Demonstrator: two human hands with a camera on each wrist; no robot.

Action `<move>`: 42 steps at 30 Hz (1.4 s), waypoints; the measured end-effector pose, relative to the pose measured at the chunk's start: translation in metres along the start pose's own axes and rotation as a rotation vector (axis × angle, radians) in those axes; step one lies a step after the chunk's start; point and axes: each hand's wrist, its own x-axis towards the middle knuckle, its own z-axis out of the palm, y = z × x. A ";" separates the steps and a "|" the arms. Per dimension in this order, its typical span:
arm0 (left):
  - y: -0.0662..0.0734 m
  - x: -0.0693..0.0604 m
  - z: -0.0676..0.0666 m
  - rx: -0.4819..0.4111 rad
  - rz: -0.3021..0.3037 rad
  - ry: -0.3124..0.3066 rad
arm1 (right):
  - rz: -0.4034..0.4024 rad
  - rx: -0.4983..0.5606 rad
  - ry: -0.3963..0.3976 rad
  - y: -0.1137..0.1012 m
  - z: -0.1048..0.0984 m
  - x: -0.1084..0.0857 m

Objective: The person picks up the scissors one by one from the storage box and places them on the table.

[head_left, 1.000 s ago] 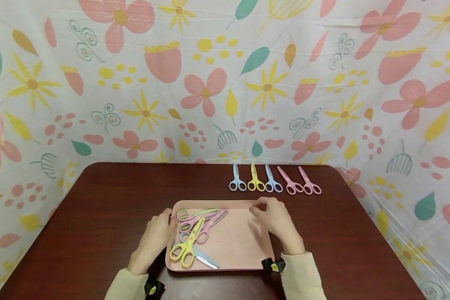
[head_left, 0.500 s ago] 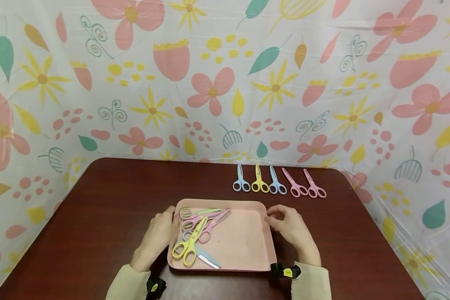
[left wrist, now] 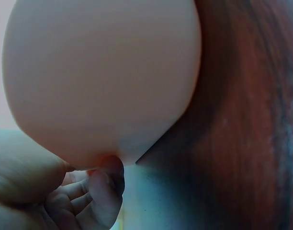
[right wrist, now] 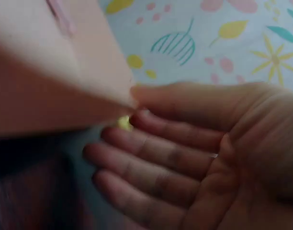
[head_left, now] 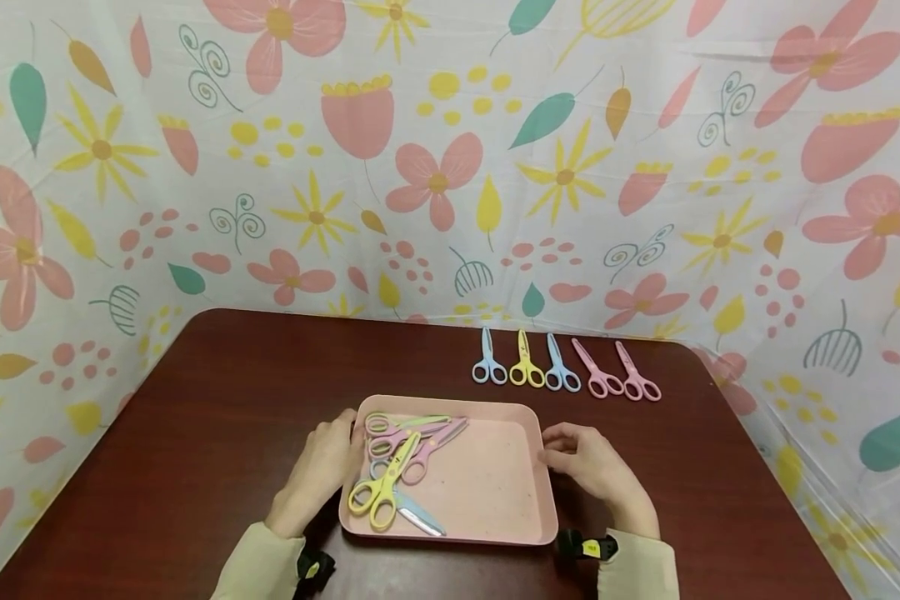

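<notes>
A pink tray [head_left: 495, 525] lies on the dark wooden table. In its left half is a loose pile of scissors: yellow scissors [head_left: 385, 483] on top, blue-handled scissors [head_left: 417, 512] below them, and pink scissors [head_left: 435, 446] and green-edged scissors behind. My left hand [head_left: 318, 471] grips the tray's left side, and the left wrist view shows curled fingers [left wrist: 106, 194] at its wall. At the right side is my right hand [head_left: 596, 467], its thumb touching the tray's edge. Its other fingers [right wrist: 151, 167] extend, fairly straight, beside the tray in the right wrist view.
Along the table's back edge lies a row of scissors: blue scissors [head_left: 487, 358], yellow scissors [head_left: 526, 362], more blue scissors [head_left: 560, 367], then two pink pairs, pink scissors [head_left: 596, 371] and pink scissors [head_left: 636, 375]. Behind the table hangs a flower-patterned curtain [head_left: 450, 242].
My right hand has moved from over the tray's back right corner outward and down to its right side. The left hand stays at the left side. The head view has shifted slightly.
</notes>
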 end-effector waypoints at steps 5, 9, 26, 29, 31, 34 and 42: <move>-0.001 0.000 0.001 -0.006 0.035 0.018 | -0.006 0.003 -0.006 0.002 -0.001 0.002; -0.001 -0.001 0.002 0.006 0.060 0.043 | 0.003 -0.035 0.004 -0.002 -0.001 0.001; 0.000 -0.005 -0.011 -0.007 0.017 -0.002 | 0.016 -0.068 0.007 -0.003 0.002 0.003; 0.001 -0.005 -0.016 0.020 0.031 0.013 | 0.019 -0.064 0.009 -0.003 0.002 0.003; 0.001 -0.006 -0.018 0.047 0.039 0.024 | 0.018 -0.062 0.005 -0.004 0.002 0.003; 0.002 -0.007 -0.021 0.082 0.048 0.038 | 0.033 -0.053 0.009 -0.003 0.003 0.003; 0.012 -0.015 -0.028 0.184 0.095 0.054 | 0.038 -0.063 0.018 -0.002 0.003 0.004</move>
